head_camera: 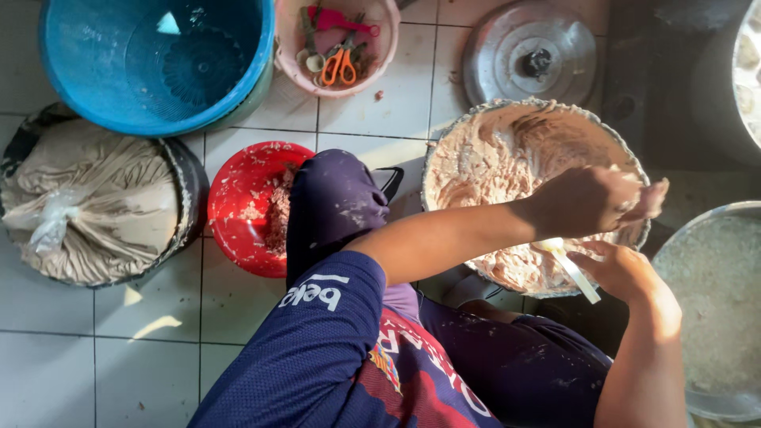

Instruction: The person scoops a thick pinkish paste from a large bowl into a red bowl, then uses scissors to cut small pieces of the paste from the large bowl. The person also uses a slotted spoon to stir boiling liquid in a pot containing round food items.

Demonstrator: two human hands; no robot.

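I see my left hand (590, 202) stretched out over the big metal bowl (476, 127) of pale, pinkish paste (507, 158). Its fingers are curled around a lump of that paste, which squeezes out at the far side of the fist. My right hand (622, 269) sits just beneath the left one, at the near rim of the bowl, and grips a flat white spatula (572, 269) whose blade runs up between the two hands; some paste clings to its upper end.

Directly beyond the left hand, a round metal lid (529, 51) with a dark knob lies on the tiled floor (143, 349). To the right of my right hand stands a metal basin (717, 301) holding something white and grainy. Well off to the left of both hands, past my knee, sits a red bowl (242, 206) with brownish scraps in it. Farther that way rests a tied plastic bag (87, 202) in a dark tub. Above those stand a blue bucket (154, 59) and a pink bowl (289, 59) holding orange-handled scissors (341, 67) and spoons.
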